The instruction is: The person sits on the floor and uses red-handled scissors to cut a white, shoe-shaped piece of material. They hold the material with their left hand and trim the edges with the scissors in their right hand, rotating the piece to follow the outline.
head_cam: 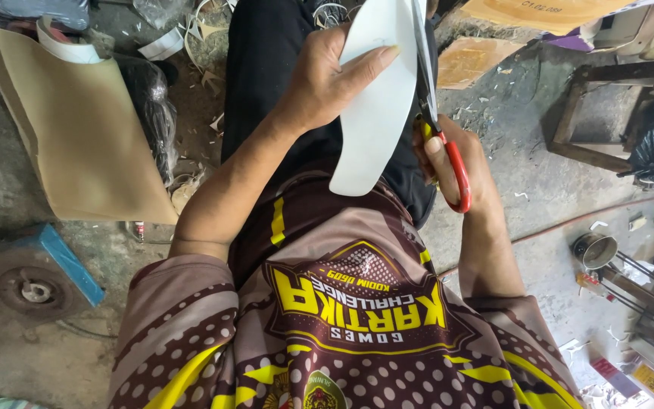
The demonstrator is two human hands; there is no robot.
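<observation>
My left hand [325, 79] grips a white, sole-shaped sheet [376, 113] from its left side, thumb across the face. My right hand [448, 163] is closed through the red handles of a pair of scissors [439, 113], whose blades run up along the sheet's right edge. Both hands are held above my lap, over black trousers and a brown and yellow patterned shirt.
A large tan sheet [85, 129] lies on the concrete floor at left, with white offcuts [191, 30] above it. A blue-edged block with a round metal part [35, 276] sits lower left. A wooden frame [607, 113], a small tin [596, 250] and tools lie at right.
</observation>
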